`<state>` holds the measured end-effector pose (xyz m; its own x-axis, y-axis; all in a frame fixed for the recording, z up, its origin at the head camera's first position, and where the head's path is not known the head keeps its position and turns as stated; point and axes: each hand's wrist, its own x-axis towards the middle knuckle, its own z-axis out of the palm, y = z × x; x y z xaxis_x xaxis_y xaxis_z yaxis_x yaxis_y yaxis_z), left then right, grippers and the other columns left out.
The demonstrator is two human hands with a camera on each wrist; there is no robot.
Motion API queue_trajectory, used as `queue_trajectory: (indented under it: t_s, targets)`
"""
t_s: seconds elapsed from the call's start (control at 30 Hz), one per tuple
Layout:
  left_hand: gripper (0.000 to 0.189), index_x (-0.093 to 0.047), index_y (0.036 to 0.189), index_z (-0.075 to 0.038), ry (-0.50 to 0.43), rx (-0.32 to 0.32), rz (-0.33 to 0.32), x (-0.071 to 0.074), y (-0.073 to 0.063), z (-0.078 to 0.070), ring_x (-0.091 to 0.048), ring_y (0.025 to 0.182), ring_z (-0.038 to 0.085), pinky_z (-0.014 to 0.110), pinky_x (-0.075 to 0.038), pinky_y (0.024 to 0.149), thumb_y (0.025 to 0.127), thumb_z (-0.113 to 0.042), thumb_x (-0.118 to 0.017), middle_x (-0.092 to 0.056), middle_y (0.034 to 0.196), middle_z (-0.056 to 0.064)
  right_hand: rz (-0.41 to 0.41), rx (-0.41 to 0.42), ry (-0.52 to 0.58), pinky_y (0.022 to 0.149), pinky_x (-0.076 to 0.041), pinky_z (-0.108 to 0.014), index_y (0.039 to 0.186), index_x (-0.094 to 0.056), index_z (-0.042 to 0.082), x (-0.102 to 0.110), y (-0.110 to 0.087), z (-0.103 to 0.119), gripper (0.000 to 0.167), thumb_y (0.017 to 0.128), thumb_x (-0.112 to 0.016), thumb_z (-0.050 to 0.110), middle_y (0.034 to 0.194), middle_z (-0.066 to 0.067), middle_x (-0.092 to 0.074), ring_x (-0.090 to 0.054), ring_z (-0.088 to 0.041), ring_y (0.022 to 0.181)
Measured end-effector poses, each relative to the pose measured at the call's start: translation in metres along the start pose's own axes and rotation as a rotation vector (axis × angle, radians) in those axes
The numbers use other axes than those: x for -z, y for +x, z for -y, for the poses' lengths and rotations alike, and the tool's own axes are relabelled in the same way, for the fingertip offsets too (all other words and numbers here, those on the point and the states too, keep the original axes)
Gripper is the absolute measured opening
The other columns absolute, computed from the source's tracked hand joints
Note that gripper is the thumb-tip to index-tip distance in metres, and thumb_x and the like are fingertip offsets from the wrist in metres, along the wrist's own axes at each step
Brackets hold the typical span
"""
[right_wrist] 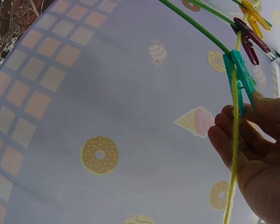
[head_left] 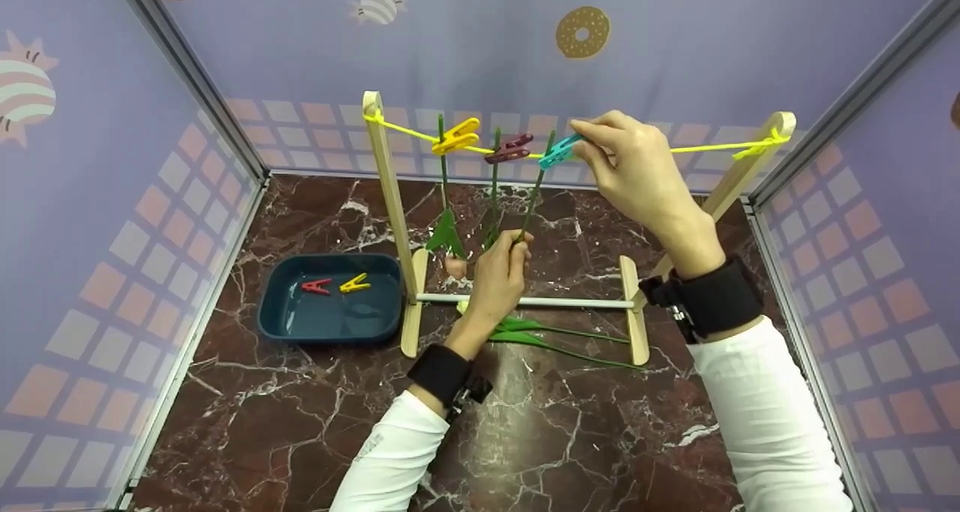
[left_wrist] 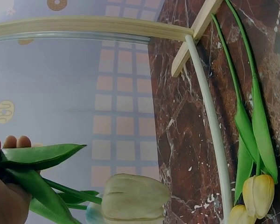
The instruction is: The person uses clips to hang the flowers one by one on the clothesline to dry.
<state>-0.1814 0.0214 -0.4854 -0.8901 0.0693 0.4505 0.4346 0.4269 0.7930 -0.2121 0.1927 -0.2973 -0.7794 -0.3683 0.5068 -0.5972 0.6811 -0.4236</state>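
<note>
My right hand (head_left: 637,170) pinches the rear end of a turquoise clothespin (head_left: 559,152) between thumb and fingers. The clothespin's front sits on the yellow string (head_left: 720,149) and over the top of a green flower stem (head_left: 534,193). Lower down, my left hand (head_left: 491,283) grips that flower by its stem and leaves. In the left wrist view a whitish tulip head (left_wrist: 133,198) hangs past this hand. To the left, a yellow clothespin (head_left: 459,137) and a maroon clothespin (head_left: 510,149) each hold another stem on the string.
The string runs between two wooden posts (head_left: 390,189), joined low down by a white bar (head_left: 577,302). Two yellow-white tulips (left_wrist: 259,193) lie on the marbled surface in front of it. A dark blue basin (head_left: 330,338) at left holds a red clothespin (head_left: 316,287) and a yellow one. Patterned panels surround the area.
</note>
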Motion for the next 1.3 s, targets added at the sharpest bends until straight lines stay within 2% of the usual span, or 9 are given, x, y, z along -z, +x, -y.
queue_trajectory:
  t_s: [0.17, 0.33, 0.5, 0.73, 1.0, 1.07, 1.13, 1.2, 1.3]
  targets:
    - [0.023, -0.063, 0.117, -0.003, 0.009, 0.004, 0.000, 0.002, -0.001, 0.000, -0.067, 0.086, 0.021, 0.033, -0.055, 0.075, 0.105, -0.014, -0.047, -0.069, 0.095, 0.012, -0.045, 0.019, 0.022, 0.085, -0.058, -0.039, 0.124, -0.067, -0.002, -0.003, -0.005, 0.001, 0.032, 0.097, -0.064, 0.015, 0.112, -0.019, -0.071, -0.070, -0.031, 0.092]
    - [0.026, -0.062, 0.122, -0.001, 0.022, -0.003, 0.008, 0.004, -0.004, 0.000, -0.068, 0.089, 0.021, 0.033, -0.055, 0.078, 0.104, -0.015, -0.050, -0.070, 0.108, 0.013, -0.077, 0.038, 0.030, 0.085, -0.058, -0.035, 0.123, -0.067, -0.003, -0.006, -0.009, 0.002, 0.033, 0.097, -0.064, 0.017, 0.113, -0.018, -0.071, -0.071, -0.028, 0.093]
    - [0.030, -0.060, 0.128, -0.001, 0.013, 0.002, 0.017, 0.008, -0.008, 0.002, -0.065, 0.087, 0.020, 0.032, -0.056, 0.079, 0.104, -0.016, -0.050, -0.069, 0.111, 0.013, -0.142, 0.087, 0.039, 0.083, -0.059, -0.034, 0.123, -0.068, -0.002, -0.010, -0.012, 0.002, 0.033, 0.096, -0.064, 0.017, 0.112, -0.018, -0.071, -0.072, -0.027, 0.093]
    - [0.031, -0.060, 0.130, -0.002, 0.000, -0.007, 0.004, 0.011, -0.009, 0.003, -0.067, 0.095, 0.020, 0.031, -0.056, 0.082, 0.104, -0.015, -0.051, -0.068, 0.114, 0.013, -0.326, 0.177, 0.052, 0.082, -0.055, -0.033, 0.119, -0.071, 0.000, -0.014, -0.016, 0.004, 0.028, 0.095, -0.065, 0.013, 0.108, -0.017, -0.072, -0.069, -0.029, 0.093]
    - [0.029, -0.063, 0.127, -0.003, 0.015, -0.026, -0.031, 0.015, -0.013, 0.003, -0.068, 0.095, 0.019, 0.033, -0.056, 0.081, 0.103, -0.014, -0.051, -0.071, 0.111, 0.012, -0.505, 0.269, 0.131, 0.088, -0.051, -0.019, 0.112, -0.074, 0.000, -0.019, -0.029, 0.007, 0.023, 0.089, -0.070, 0.001, 0.102, -0.017, -0.072, -0.067, -0.029, 0.090]
    - [0.028, -0.064, 0.126, -0.004, 0.029, -0.013, -0.038, 0.016, -0.015, 0.004, -0.069, 0.095, 0.019, 0.036, -0.048, 0.094, 0.103, -0.016, -0.052, -0.072, 0.111, 0.010, -0.532, 0.273, 0.144, 0.088, -0.050, -0.017, 0.110, -0.075, 0.000, -0.022, -0.035, 0.006, 0.023, 0.087, -0.071, -0.002, 0.102, -0.017, -0.072, -0.067, -0.028, 0.089]
    - [0.026, -0.066, 0.123, -0.007, 0.053, 0.003, -0.048, 0.018, -0.017, 0.004, -0.070, 0.093, 0.017, 0.046, -0.035, 0.102, 0.103, -0.018, -0.053, -0.073, 0.110, 0.007, -0.552, 0.266, 0.159, 0.087, -0.049, -0.016, 0.110, -0.075, 0.001, -0.024, -0.040, 0.005, 0.025, 0.085, -0.072, -0.004, 0.102, -0.018, -0.072, -0.067, -0.026, 0.089]
    - [0.025, -0.068, 0.120, -0.010, 0.076, 0.012, -0.058, 0.020, -0.019, 0.005, -0.070, 0.091, 0.017, 0.052, -0.027, 0.096, 0.103, -0.020, -0.054, -0.073, 0.106, 0.004, -0.565, 0.254, 0.170, 0.085, -0.047, -0.014, 0.109, -0.075, 0.002, -0.027, -0.046, 0.003, 0.026, 0.084, -0.072, -0.006, 0.102, -0.018, -0.072, -0.066, -0.023, 0.088]
    - [0.023, -0.070, 0.116, -0.013, 0.099, 0.006, -0.068, 0.023, -0.022, 0.007, -0.069, 0.087, 0.016, 0.048, -0.028, 0.088, 0.103, -0.023, -0.054, -0.074, 0.100, 0.002, -0.568, 0.230, 0.179, 0.084, -0.047, -0.013, 0.108, -0.076, 0.001, -0.032, -0.055, 0.000, 0.027, 0.083, -0.072, -0.007, 0.101, -0.019, -0.072, -0.065, -0.020, 0.088]
